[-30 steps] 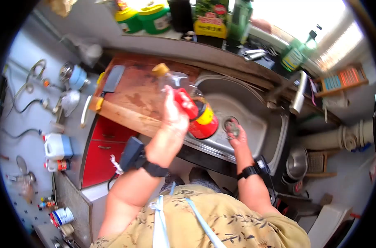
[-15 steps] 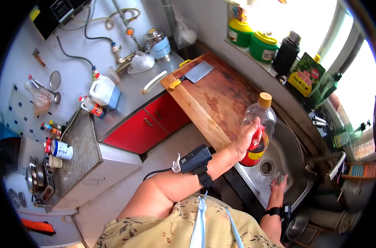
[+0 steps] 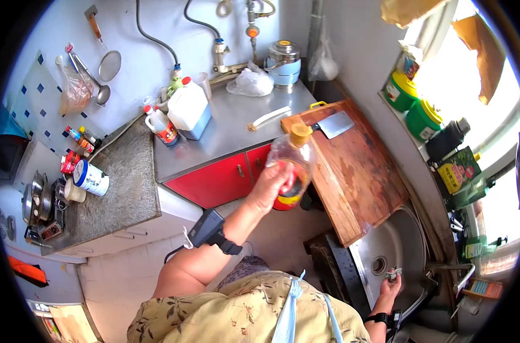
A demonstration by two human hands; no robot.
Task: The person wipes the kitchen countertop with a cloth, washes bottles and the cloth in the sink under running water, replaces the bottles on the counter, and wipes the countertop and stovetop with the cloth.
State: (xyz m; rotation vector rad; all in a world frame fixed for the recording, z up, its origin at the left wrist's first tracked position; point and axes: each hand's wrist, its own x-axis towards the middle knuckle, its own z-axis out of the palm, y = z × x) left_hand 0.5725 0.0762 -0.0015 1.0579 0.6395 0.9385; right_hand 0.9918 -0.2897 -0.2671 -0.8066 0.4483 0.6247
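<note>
My left hand point(image 3: 270, 186) is wrapped round a large clear plastic bottle point(image 3: 302, 157) with a yellow cap and a red and yellow label. Dark liquid shows low inside it. The bottle is held nearly upright in the air, in front of the red cabinet and left of the wooden cutting board point(image 3: 363, 171). Over the steel sink point(image 3: 366, 257), my right hand point(image 3: 390, 286) is closed on a small grey-green lump point(image 3: 394, 274), too small to name. On the board lies a cleaver point(image 3: 335, 124) with a yellow and black handle.
A steel counter point(image 3: 231, 126) holds a white jug point(image 3: 190, 108), a smaller bottle point(image 3: 161, 126), a plastic bag point(image 3: 251, 81), a white stalk point(image 3: 270, 118) and a blue-silver pot point(image 3: 283, 64). Green tubs point(image 3: 424, 119) line the windowsill. A faucet point(image 3: 464, 277) stands beside the sink.
The view has turned left. My left hand has carried the bottle leftward, away from above the sink and board edge. My right hand remains over the sink with the lump.
</note>
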